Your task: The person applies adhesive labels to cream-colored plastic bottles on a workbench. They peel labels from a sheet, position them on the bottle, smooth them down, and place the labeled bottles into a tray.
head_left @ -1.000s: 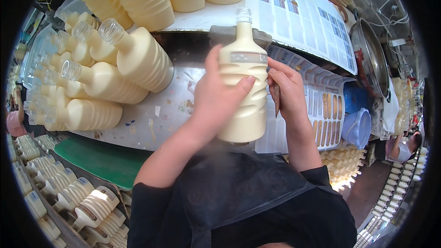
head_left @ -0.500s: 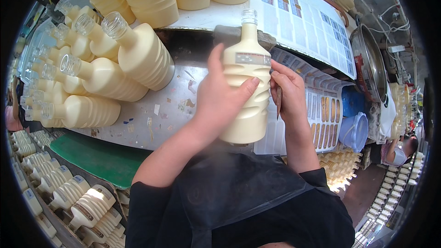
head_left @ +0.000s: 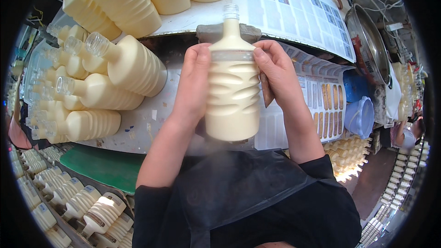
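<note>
I hold a cream-coloured ribbed plastic bottle [head_left: 232, 92] upright in front of me, its clear uncapped neck pointing away. My left hand [head_left: 193, 82] grips its left side and my right hand [head_left: 275, 71] grips its right side, thumbs pressed on a clear band around the bottle's shoulder. A thin dark tool sticks out below my right palm. The bottle hangs above a white worktable [head_left: 147, 124].
Several identical cream bottles [head_left: 115, 69] lie stacked on their sides on the table's left and far side. Label sheets [head_left: 317, 105] lie to the right, with a blue plastic tub [head_left: 360, 117] beyond. More labelled bottles [head_left: 96, 211] stand in rows at lower left, next to a green mat [head_left: 101, 165].
The bottle has turned in my hands. My left hand moved from wrapping across the bottle's front to gripping its left side, and my right thumb now rests on the shoulder band.
</note>
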`<state>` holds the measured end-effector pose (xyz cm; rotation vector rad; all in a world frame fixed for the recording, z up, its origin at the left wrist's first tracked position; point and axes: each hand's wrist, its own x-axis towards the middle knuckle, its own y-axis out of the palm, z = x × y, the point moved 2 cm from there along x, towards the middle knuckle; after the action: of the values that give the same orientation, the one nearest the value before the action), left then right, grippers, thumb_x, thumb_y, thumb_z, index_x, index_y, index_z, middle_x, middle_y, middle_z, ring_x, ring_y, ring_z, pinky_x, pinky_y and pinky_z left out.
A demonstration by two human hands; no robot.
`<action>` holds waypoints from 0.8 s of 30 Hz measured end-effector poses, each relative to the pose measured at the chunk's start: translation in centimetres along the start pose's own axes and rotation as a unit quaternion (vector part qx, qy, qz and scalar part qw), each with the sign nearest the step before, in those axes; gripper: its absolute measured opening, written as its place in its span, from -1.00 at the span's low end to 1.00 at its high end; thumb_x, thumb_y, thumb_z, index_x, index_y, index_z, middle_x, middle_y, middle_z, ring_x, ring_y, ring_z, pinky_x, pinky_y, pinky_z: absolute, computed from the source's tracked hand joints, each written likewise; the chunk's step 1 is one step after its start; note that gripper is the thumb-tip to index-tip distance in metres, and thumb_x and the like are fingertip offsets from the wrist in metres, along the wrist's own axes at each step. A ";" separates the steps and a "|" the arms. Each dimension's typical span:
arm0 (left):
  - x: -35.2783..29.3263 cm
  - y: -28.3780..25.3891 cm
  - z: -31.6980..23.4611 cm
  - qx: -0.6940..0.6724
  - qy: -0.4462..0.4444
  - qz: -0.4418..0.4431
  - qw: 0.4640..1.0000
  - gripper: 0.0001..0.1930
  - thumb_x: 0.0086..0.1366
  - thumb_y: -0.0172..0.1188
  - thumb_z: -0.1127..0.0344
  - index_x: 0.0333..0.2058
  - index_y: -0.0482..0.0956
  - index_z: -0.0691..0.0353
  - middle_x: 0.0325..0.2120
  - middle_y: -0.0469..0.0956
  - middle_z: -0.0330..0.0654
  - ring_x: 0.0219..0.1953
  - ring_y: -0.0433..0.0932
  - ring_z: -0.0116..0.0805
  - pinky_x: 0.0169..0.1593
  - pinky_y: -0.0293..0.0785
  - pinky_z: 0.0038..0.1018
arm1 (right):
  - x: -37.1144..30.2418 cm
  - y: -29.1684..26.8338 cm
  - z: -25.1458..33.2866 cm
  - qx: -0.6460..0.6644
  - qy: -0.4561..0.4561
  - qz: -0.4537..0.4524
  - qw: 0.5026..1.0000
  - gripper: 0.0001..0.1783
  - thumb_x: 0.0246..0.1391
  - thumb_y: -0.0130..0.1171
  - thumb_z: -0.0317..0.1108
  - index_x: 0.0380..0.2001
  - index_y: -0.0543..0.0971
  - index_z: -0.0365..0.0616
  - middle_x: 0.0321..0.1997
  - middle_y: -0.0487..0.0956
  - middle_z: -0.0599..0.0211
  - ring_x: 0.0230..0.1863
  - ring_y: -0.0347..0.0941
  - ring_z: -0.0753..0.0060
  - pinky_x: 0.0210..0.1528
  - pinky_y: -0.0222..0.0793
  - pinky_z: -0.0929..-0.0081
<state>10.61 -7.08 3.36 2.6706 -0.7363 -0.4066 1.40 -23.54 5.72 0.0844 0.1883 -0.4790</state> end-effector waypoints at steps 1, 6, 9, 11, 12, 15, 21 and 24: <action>0.1 0.1 0.1 0.002 -0.002 -0.006 1.000 -0.61 0.62 -0.10 0.05 0.12 0.38 0.26 -0.08 0.55 -0.16 -0.04 0.54 -0.46 0.06 0.53 -0.45 | 0.1 0.1 0.0 -0.001 -0.007 -0.002 1.000 -0.64 0.34 0.22 -0.15 -0.03 0.49 -0.22 -0.30 0.60 0.44 -0.26 0.46 0.73 -0.20 0.38 0.65; 0.0 0.1 0.2 0.004 0.005 -0.011 1.000 -0.67 0.62 -0.06 0.13 0.10 0.39 0.27 -0.08 0.55 -0.17 -0.05 0.54 -0.46 0.07 0.53 -0.46 | 0.1 0.4 0.1 0.003 -0.024 -0.010 1.000 -0.64 0.31 0.26 -0.15 -0.06 0.49 -0.22 -0.38 0.59 0.47 -0.35 0.44 0.76 -0.30 0.36 0.68; -0.1 0.2 0.1 0.016 0.008 -0.015 1.000 -0.66 0.62 -0.06 0.12 0.11 0.38 0.27 -0.08 0.54 -0.16 -0.04 0.54 -0.46 0.08 0.54 -0.46 | 0.0 0.3 0.1 -0.005 -0.009 -0.011 1.000 -0.64 0.31 0.25 -0.15 -0.05 0.49 -0.22 -0.38 0.59 0.47 -0.35 0.44 0.75 -0.30 0.36 0.68; -0.2 0.3 0.0 0.015 0.010 -0.015 1.000 -0.66 0.62 -0.07 0.11 0.11 0.38 0.28 -0.07 0.54 -0.16 -0.04 0.54 -0.46 0.08 0.54 -0.46 | 0.0 0.3 0.2 -0.005 -0.011 -0.008 1.000 -0.63 0.31 0.26 -0.15 -0.05 0.49 -0.22 -0.38 0.59 0.47 -0.35 0.44 0.75 -0.30 0.36 0.67; -0.3 0.4 0.0 0.015 0.010 -0.015 1.000 -0.65 0.62 -0.07 0.11 0.11 0.38 0.28 -0.07 0.54 -0.16 -0.04 0.54 -0.46 0.08 0.54 -0.46 | 0.0 0.3 0.2 -0.006 -0.011 -0.008 1.000 -0.63 0.31 0.26 -0.15 -0.05 0.49 -0.22 -0.38 0.59 0.47 -0.35 0.44 0.75 -0.30 0.36 0.67; -0.3 0.4 -0.1 0.021 0.012 -0.014 1.000 -0.65 0.62 -0.07 0.11 0.12 0.38 0.28 -0.08 0.54 -0.16 -0.04 0.54 -0.46 0.08 0.54 -0.47 | -0.1 0.3 0.1 0.001 -0.010 -0.010 1.000 -0.63 0.31 0.26 -0.16 -0.05 0.49 -0.22 -0.39 0.58 0.48 -0.36 0.43 0.76 -0.30 0.35 0.68; -0.1 0.3 -0.3 0.045 -0.003 -0.015 0.999 -0.60 0.64 -0.14 0.06 0.15 0.36 0.27 -0.06 0.52 -0.15 -0.03 0.51 -0.45 0.09 0.51 -0.43 | 0.3 0.0 -0.3 0.046 -0.011 0.003 0.999 -0.67 0.41 0.14 -0.13 -0.01 0.49 -0.18 -0.38 0.53 0.50 -0.56 0.28 0.82 -0.52 0.18 0.77; -0.2 0.5 -0.6 0.077 0.027 -0.018 0.997 -0.55 0.59 -0.06 -0.03 0.17 0.29 0.23 -0.03 0.49 -0.08 -0.02 0.47 -0.40 0.11 0.44 -0.41 | 0.4 -0.1 -0.4 0.063 -0.009 0.011 0.998 -0.68 0.43 0.12 -0.13 0.00 0.50 -0.17 -0.38 0.50 0.52 -0.60 0.24 0.83 -0.55 0.15 0.80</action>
<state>10.42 -7.25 4.19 2.8299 -0.7321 -0.2972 1.62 -23.74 5.22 0.2044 0.1385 -0.4698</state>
